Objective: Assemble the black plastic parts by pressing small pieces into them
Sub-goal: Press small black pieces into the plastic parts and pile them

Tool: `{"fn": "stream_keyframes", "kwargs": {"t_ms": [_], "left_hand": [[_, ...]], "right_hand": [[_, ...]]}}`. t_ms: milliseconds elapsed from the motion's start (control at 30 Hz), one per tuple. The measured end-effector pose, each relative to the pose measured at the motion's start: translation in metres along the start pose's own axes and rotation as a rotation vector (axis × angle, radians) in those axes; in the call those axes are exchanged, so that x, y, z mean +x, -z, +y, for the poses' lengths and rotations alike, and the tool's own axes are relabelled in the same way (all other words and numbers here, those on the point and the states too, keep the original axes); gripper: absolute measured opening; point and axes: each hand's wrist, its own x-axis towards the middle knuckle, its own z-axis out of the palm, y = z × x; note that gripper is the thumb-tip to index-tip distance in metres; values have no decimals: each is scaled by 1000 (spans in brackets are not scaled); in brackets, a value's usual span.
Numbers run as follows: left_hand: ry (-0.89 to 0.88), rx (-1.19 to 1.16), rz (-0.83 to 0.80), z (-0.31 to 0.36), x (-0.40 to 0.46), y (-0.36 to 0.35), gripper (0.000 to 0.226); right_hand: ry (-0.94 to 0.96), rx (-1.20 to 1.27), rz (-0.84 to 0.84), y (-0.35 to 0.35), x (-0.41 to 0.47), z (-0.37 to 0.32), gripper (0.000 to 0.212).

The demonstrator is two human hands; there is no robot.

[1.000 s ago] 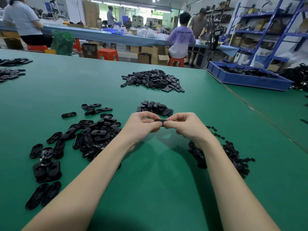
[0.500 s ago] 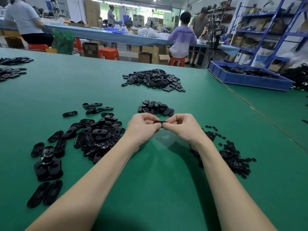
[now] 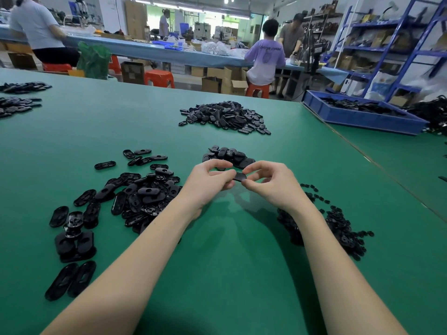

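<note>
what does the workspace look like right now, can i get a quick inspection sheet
surface: green table, its mat bare between the forearms.
job's things: one black plastic part pinched between both hands above the table; pile of oval parts to the left; heap of small pieces to the right; small stack just beyond the hands; larger pile farther back.
clutter: more black parts at the far left edge.
grippers: left hand and right hand both grip the part by its ends.
cables: nothing seen on this table.
surroundings: blue tray of black parts at right, blue shelving, people at a long bench, orange stools, cardboard boxes.
</note>
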Motion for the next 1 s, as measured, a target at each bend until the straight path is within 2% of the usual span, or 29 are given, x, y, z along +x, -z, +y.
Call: {"fn": "stream_keyframes", "kwargs": {"t_ms": [100,267,433,600,733,900,1000], "left_hand": [[-8,13,38,-2,4,3,17],[15,51,1,-3,7,5,9],[11,123,-47,-6,5,2,8],[18,153,-60,-7,5,1,8],[24,196,-85,-8,4,-1,10],[-4,185,-82,5,4,13,13],[-41,257,-26,17,7,38,25]], "right_hand": [[-57,-53,113,4,12,7,9],[-218,-102,367,6,48,11,11],[-364,-106,436,-14,73,11,14],[-375,-187,399,-28,77,9,23],[-313,-180,357,-26,70,5,19],[-131,-135,203,-29,57,-1,8],[-45,-147,36,-38,47,-10,9]]}}
